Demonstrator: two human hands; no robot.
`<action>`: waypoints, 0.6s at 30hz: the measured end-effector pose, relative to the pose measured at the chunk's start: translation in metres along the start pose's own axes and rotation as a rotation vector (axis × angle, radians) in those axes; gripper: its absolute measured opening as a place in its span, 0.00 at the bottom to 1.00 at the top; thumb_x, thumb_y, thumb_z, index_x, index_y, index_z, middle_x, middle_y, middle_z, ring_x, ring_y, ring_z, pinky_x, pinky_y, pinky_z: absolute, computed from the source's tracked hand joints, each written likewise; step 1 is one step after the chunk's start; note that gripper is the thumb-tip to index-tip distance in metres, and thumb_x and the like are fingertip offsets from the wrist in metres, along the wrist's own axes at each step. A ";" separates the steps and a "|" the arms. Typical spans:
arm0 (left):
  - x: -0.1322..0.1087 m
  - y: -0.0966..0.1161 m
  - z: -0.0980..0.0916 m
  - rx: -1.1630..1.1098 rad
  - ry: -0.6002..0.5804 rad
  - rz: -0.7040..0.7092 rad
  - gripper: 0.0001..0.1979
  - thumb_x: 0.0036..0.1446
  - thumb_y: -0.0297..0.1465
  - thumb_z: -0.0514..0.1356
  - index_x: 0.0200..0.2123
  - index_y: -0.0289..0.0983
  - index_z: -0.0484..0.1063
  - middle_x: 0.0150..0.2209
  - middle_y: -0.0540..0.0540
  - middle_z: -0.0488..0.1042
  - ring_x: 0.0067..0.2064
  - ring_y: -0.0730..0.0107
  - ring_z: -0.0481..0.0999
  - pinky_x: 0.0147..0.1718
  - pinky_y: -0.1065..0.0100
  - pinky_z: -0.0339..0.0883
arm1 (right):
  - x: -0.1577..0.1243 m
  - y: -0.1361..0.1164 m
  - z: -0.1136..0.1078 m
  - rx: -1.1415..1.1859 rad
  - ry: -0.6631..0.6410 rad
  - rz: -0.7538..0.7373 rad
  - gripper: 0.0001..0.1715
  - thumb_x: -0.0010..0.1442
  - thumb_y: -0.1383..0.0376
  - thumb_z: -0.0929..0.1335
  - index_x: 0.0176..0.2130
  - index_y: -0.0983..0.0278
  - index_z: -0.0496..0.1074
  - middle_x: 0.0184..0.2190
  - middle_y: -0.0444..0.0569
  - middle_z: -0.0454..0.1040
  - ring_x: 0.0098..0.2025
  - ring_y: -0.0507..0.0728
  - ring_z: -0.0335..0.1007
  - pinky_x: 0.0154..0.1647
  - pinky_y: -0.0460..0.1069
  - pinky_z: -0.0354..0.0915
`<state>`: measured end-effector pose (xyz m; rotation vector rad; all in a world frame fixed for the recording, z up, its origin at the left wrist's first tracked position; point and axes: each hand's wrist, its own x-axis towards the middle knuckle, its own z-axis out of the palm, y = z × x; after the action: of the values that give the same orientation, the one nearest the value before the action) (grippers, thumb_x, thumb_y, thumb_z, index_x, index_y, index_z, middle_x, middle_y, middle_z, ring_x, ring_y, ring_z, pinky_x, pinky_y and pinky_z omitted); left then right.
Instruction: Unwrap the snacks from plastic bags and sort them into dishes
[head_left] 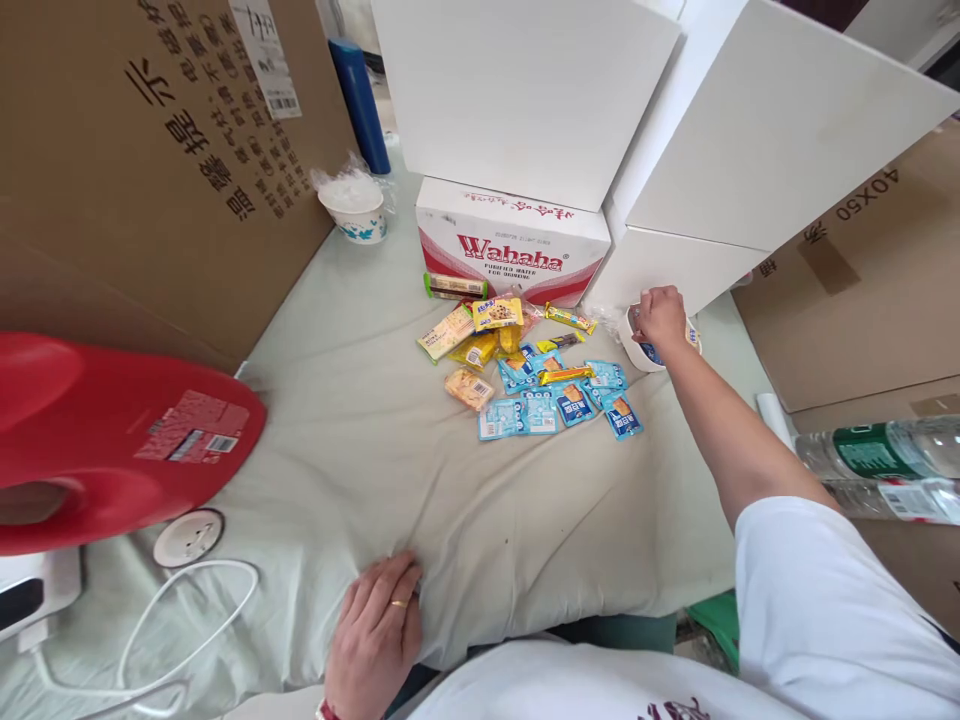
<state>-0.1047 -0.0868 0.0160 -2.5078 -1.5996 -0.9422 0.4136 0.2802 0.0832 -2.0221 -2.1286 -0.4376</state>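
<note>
My right hand (663, 318) reaches down into a white paper bowl (640, 352) at the right, its fingers bent together. Something blue and dark shows under the fingers, but the fingertips are hidden. On the cloth's front edge my left hand (377, 622) lies flat, holding nothing. Between the hands and a Wahaha water box (517, 245) is a spread of packaged snacks: several blue sachets (574, 402), a yellow cookie packet (497, 313), a pale green packet (448, 332), a clear-wrapped biscuit (469, 389) and thin yellow sticks (566, 375).
White boxes (525, 90) rise behind the water box. At left are a large cardboard carton (150, 150), a red jug (120, 430), a white cable (187, 570) and a plastic-covered paper bowl (356, 215). Plastic bottles (870, 450) lie at right beside another carton (847, 270).
</note>
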 end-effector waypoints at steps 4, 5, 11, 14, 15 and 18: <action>0.002 0.000 -0.001 -0.013 -0.002 0.015 0.12 0.63 0.21 0.55 0.45 0.39 0.73 0.44 0.41 0.82 0.44 0.59 0.80 0.48 0.58 0.71 | -0.016 -0.042 -0.005 -0.038 -0.031 -0.109 0.15 0.67 0.64 0.65 0.47 0.66 0.78 0.53 0.63 0.73 0.64 0.70 0.58 0.66 0.68 0.52; 0.002 0.001 -0.001 -0.012 -0.001 0.016 0.12 0.64 0.21 0.55 0.45 0.39 0.73 0.44 0.41 0.82 0.44 0.59 0.80 0.48 0.58 0.72 | -0.019 -0.049 -0.004 -0.061 -0.049 -0.165 0.15 0.65 0.64 0.67 0.48 0.67 0.78 0.56 0.62 0.73 0.67 0.69 0.53 0.69 0.70 0.45; 0.001 0.001 0.000 0.001 0.024 0.014 0.12 0.64 0.20 0.55 0.45 0.39 0.72 0.44 0.42 0.81 0.45 0.60 0.80 0.48 0.59 0.72 | -0.013 -0.036 0.004 -0.118 -0.194 -0.151 0.31 0.61 0.57 0.71 0.60 0.67 0.73 0.62 0.62 0.71 0.74 0.72 0.43 0.72 0.77 0.30; 0.001 0.002 -0.002 -0.004 0.036 0.021 0.11 0.64 0.20 0.55 0.44 0.38 0.73 0.44 0.40 0.81 0.44 0.60 0.80 0.46 0.59 0.72 | -0.010 -0.016 0.000 -0.013 -0.177 -0.058 0.36 0.68 0.51 0.63 0.68 0.66 0.64 0.69 0.61 0.63 0.74 0.72 0.44 0.72 0.75 0.38; 0.002 0.002 -0.002 -0.008 0.037 0.024 0.11 0.65 0.21 0.55 0.44 0.38 0.73 0.44 0.40 0.81 0.44 0.60 0.80 0.46 0.59 0.72 | -0.012 -0.011 -0.002 0.006 -0.151 -0.021 0.37 0.70 0.50 0.61 0.69 0.66 0.63 0.71 0.61 0.61 0.74 0.73 0.43 0.71 0.75 0.40; 0.003 0.002 -0.002 -0.018 0.047 0.029 0.10 0.65 0.21 0.55 0.44 0.38 0.73 0.44 0.40 0.81 0.44 0.60 0.80 0.46 0.59 0.71 | -0.024 -0.001 -0.010 -0.005 -0.068 0.034 0.39 0.69 0.46 0.61 0.68 0.66 0.64 0.75 0.62 0.53 0.75 0.74 0.40 0.72 0.75 0.38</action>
<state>-0.1029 -0.0862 0.0203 -2.4941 -1.5444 -1.0085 0.4133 0.2543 0.0848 -2.1017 -2.1295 -0.3746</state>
